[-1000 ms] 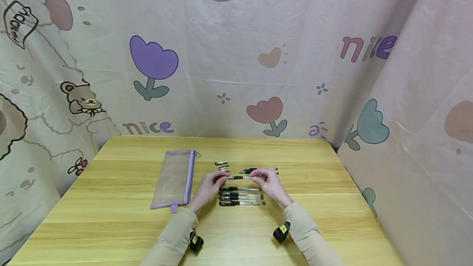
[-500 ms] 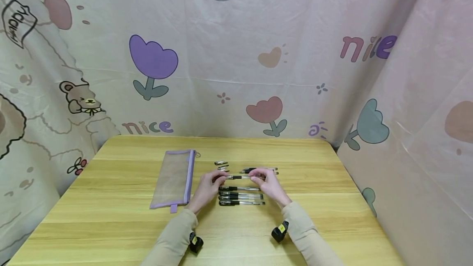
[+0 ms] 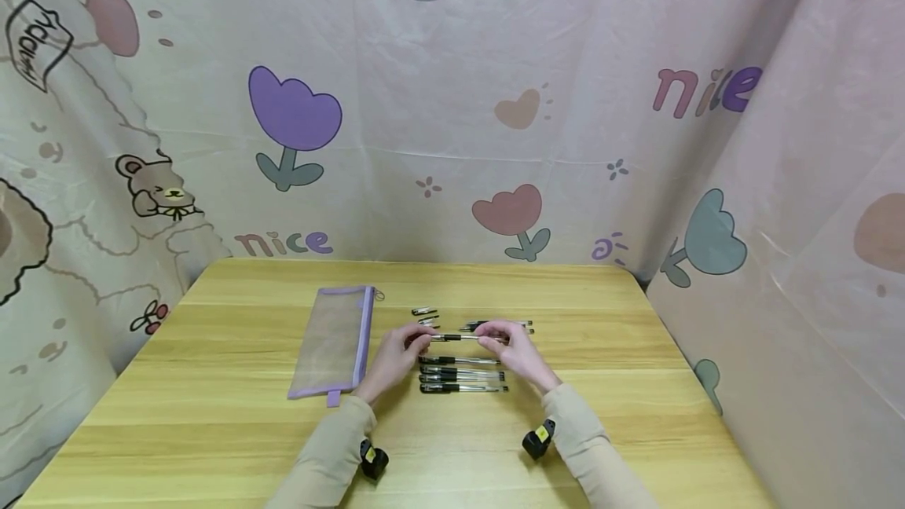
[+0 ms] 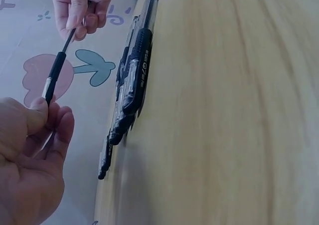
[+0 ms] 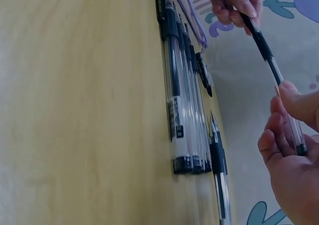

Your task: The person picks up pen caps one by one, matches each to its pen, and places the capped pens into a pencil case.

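Above wooden table (image 3: pixel 212 415), held pen (image 3: pixel 451 338) stretching lengthwise between two hands. Left hand (image 3: pixel 393 358) pinching grip end, thumb and fingers clamped on it; right hand (image 3: pixel 519 353) pinching clear barrel near other end. Capped pens (image 3: pixel 447 389) lying in row on nearer side, uncapped pens (image 5: pixel 217 157) and loose caps (image 3: pixel 424 311) lying beyond, mesh pouch (image 3: pixel 328 340) lying at left.

Light wood-grain desk (image 3: pixel 212 430) under both grips. Mesh pouch with purple trim (image 3: pixel 329 344) flat, left of left grip (image 3: pixel 396 360). Loose caps (image 3: pixel 424 311) just beyond left grip. Uncapped pens (image 3: pixel 472 327) just beyond right grip (image 3: pixel 516 352). Capped pens (image 3: pixel 463 389) side by side, nearer wearer, between grips.
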